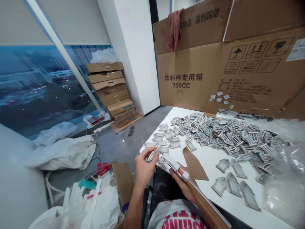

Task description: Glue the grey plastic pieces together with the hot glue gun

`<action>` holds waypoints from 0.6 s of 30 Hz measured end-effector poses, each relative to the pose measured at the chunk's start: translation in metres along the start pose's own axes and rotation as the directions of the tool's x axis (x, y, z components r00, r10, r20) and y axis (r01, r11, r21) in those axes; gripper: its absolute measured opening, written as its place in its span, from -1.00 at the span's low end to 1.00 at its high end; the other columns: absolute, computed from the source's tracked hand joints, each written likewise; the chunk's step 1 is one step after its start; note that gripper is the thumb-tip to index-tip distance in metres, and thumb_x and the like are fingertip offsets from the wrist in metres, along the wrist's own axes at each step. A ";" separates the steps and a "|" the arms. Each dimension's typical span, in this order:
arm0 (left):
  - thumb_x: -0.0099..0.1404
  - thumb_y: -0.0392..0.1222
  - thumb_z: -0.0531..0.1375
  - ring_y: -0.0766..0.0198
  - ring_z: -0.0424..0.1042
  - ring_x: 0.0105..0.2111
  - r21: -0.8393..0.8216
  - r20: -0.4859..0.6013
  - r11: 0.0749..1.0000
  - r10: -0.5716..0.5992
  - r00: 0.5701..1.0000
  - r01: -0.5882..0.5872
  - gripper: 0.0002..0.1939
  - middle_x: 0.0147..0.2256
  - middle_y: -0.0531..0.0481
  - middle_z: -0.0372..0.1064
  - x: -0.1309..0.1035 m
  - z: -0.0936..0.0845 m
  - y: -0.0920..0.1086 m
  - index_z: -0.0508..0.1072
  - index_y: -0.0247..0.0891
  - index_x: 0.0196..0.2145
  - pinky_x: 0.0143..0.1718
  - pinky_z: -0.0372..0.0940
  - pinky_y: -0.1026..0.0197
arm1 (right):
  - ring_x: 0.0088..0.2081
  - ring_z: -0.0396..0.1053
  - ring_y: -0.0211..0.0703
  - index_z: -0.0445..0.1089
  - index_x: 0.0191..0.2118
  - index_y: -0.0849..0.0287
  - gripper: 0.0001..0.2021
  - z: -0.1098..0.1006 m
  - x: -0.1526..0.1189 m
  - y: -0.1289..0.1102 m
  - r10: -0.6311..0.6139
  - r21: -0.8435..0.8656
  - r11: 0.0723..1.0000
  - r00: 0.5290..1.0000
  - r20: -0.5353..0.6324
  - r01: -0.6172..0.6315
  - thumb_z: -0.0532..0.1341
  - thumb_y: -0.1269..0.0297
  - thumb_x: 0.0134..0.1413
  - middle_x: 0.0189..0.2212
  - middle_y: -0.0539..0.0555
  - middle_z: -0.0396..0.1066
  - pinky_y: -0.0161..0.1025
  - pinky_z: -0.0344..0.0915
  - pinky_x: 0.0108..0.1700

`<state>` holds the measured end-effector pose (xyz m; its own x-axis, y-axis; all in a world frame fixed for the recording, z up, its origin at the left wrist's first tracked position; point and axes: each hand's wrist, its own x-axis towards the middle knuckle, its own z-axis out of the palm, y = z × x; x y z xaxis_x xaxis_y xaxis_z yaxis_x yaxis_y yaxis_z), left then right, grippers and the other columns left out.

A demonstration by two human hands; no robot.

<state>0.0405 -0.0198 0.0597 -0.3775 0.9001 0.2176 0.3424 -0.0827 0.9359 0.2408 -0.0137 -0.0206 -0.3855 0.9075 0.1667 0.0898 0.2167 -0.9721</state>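
Observation:
Between the thumb and fingers of my left hand (145, 163) is a small grey arched plastic piece (153, 154), held up over the table's near left corner. My right hand (183, 181) is wrapped round a white tube-shaped tool (172, 163) with a red mark. Its narrow tip points at the piece; I cannot tell whether they touch. A long pale tube or cord (209, 203) runs back along the right forearm. On the white table (176, 163), several like pieces (174, 140) lie in rows just beyond my left hand.
A big heap of grey pieces (221, 132) covers the table's far side. More pieces (233, 184) lie right of a brown cardboard scrap (194, 163). Clear plastic bags (286, 187) sit at the right edge. A large carton (186, 76) stands behind; a box of scraps (100, 197) is lower left.

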 end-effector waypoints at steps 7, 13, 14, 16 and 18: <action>0.26 -0.05 0.42 -0.08 0.64 -0.03 -0.009 -0.007 1.000 -0.001 1.000 0.001 -0.71 -0.10 -0.17 0.72 0.000 0.001 0.000 0.74 -0.22 -0.11 0.06 0.50 -0.05 | -0.40 0.34 -0.13 0.40 -0.25 0.08 -0.65 0.002 0.000 0.001 -0.007 -0.003 1.000 1.000 -0.017 0.007 0.22 -0.08 0.46 -0.44 -0.04 0.41 -0.20 0.28 -0.30; 0.26 -0.06 0.41 -0.09 0.65 -0.01 -0.017 -0.005 1.000 0.001 1.000 -0.001 -0.71 -0.09 -0.17 0.72 0.001 0.002 -0.001 0.74 -0.22 -0.11 0.08 0.51 -0.06 | -0.44 0.31 -0.15 0.39 -0.27 0.07 -0.67 0.001 -0.001 0.001 -0.015 -0.012 1.000 0.999 -0.043 0.015 0.24 -0.05 0.46 -0.47 -0.07 0.38 -0.22 0.26 -0.33; 0.26 -0.06 0.41 -0.09 0.65 -0.01 -0.018 -0.004 1.000 0.001 1.000 -0.001 -0.71 -0.09 -0.17 0.72 0.001 0.002 -0.001 0.74 -0.22 -0.11 0.08 0.51 -0.06 | -0.44 0.31 -0.16 0.39 -0.27 0.07 -0.67 0.001 0.000 0.001 -0.018 -0.013 1.000 0.999 -0.047 0.018 0.24 -0.05 0.46 -0.48 -0.07 0.38 -0.22 0.26 -0.34; 0.27 -0.05 0.42 -0.09 0.66 -0.01 -0.020 -0.003 1.000 0.001 1.000 -0.001 -0.71 -0.09 -0.17 0.72 0.001 0.002 -0.001 0.74 -0.22 -0.11 0.08 0.52 -0.06 | -0.46 0.30 -0.17 0.40 -0.28 0.07 -0.67 0.002 0.000 0.002 -0.027 -0.013 1.000 0.998 -0.057 0.026 0.25 -0.04 0.45 -0.49 -0.08 0.37 -0.23 0.25 -0.36; 0.27 -0.05 0.42 -0.08 0.66 -0.02 -0.019 -0.004 1.000 0.000 1.000 0.000 -0.71 -0.09 -0.17 0.72 0.000 0.002 -0.001 0.74 -0.22 -0.11 0.07 0.52 -0.05 | -0.47 0.29 -0.18 0.40 -0.30 0.07 -0.67 0.003 0.000 0.002 -0.042 -0.015 0.999 0.997 -0.071 0.041 0.26 -0.04 0.44 -0.49 -0.08 0.38 -0.23 0.25 -0.37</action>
<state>0.0418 -0.0183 0.0580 -0.3808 0.8983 0.2191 0.3260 -0.0913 0.9410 0.2383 -0.0144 -0.0229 -0.3232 0.9207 0.2189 0.0873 0.2593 -0.9618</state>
